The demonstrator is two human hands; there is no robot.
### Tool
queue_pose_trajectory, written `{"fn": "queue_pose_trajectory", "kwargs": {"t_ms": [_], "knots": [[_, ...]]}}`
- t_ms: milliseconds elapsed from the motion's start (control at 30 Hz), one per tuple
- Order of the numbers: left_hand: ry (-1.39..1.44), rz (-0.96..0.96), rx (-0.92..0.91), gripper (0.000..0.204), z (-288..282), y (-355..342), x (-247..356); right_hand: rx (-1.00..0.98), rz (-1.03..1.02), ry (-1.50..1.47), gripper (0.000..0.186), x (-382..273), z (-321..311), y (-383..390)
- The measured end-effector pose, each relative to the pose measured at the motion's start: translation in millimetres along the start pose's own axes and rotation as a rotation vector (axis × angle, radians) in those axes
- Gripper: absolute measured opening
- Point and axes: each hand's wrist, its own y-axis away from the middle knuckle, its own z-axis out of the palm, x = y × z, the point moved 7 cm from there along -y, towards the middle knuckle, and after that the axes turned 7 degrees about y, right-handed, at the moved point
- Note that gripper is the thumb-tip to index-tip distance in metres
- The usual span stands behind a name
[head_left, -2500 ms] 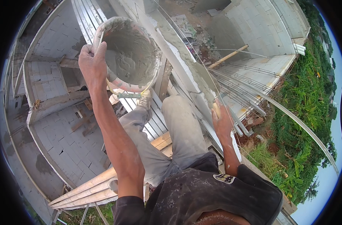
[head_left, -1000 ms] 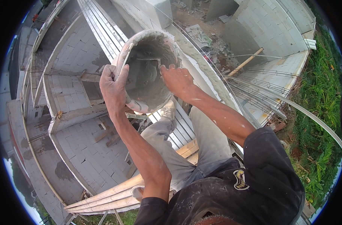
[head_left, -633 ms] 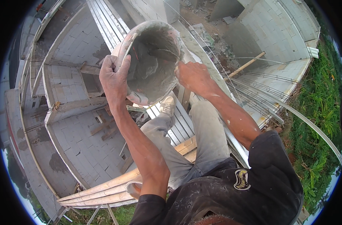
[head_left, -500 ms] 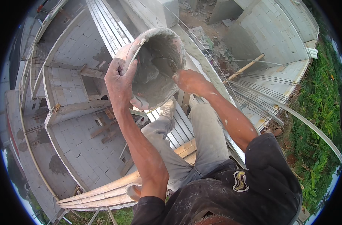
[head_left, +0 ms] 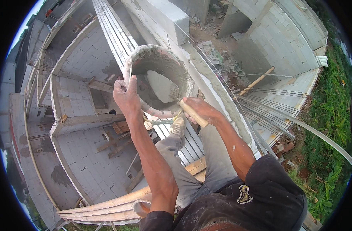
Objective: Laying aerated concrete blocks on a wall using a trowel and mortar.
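Note:
My left hand is closed round the left rim of a mortar-crusted bucket, fingers outside and thumb over the edge. The bucket's mouth faces up toward me, and wet grey mortar coats its inner wall. In my right hand, at the bucket's near right edge, is the wooden handle of a trowel. Its broad blade, smeared grey, lies inside the bucket. How much mortar lies beneath the blade is hidden.
Right of the bucket runs a wall top with a mortar strip and a taut string alongside. A pale block sits farther along it. Metal planks pass below, with bamboo poles at the lower left. Rebar juts out at right.
The bucket has shifted slightly down and its opening shows more. My right hand has drawn down and right, bringing the trowel's handle and blade into sight.

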Motion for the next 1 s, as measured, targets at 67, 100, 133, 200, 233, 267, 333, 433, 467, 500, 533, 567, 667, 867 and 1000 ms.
{"fn": "queue_pose_trajectory", "kwargs": {"t_ms": [67,100,133,200,233,267,333,433,467,500,533,567,667,867,1000], "knots": [[0.029,0.008,0.018,0.026,-7,-8,-12,0.021,-0.044,-0.213,0.045,-1,5,-1],[0.059,-0.012,0.065,0.027,-12,-10,-17,0.051,-0.055,-0.27,0.047,2,4,-4],[0.088,-0.031,0.113,0.028,-18,-12,-22,0.057,-0.064,-0.269,0.047,1,7,-5],[0.094,-0.011,0.13,0.029,-35,-23,-29,0.131,-0.195,-0.461,0.048,-10,10,-10],[0.108,-0.048,0.174,0.029,-46,-26,-32,0.139,-0.237,-0.543,0.045,-16,15,-15],[0.131,-0.089,0.209,0.029,-50,-28,-36,0.151,-0.246,-0.544,0.045,-19,16,-25],[0.117,-0.092,0.219,0.026,-67,-32,-39,0.382,-0.374,-0.616,0.04,-22,10,-57],[0.002,-0.073,0.249,0.021,-90,-34,-35,0.509,-0.575,-0.782,0.053,-48,6,-120],[-0.001,-0.057,0.273,0.021,-100,-32,-31,0.605,-0.589,-0.768,0.056,-65,6,-140],[0.001,-0.041,0.295,0.021,-106,-31,-28,0.664,-0.642,-0.753,0.059,-82,4,-161],[0.015,-0.042,0.274,0.021,-101,-29,-25,0.793,-0.637,-0.665,0.059,-96,-13,-187],[0.024,-0.036,0.296,0.022,-109,-25,-16,0.946,-0.561,-0.5,0.063,-116,-11,-205],[0.059,-0.054,0.323,0.024,-111,-16,-8,1.279,-0.463,-0.2,0.073,-162,-17,-237],[0.032,-0.048,0.394,0.025,-128,-22,-9,1.27,-0.429,-0.226,0.074,-173,29,-249],[0.096,-0.075,0.319,0.026,-129,-29,-20,1.166,-0.58,-0.145,0.065,-127,35,-221]]}}
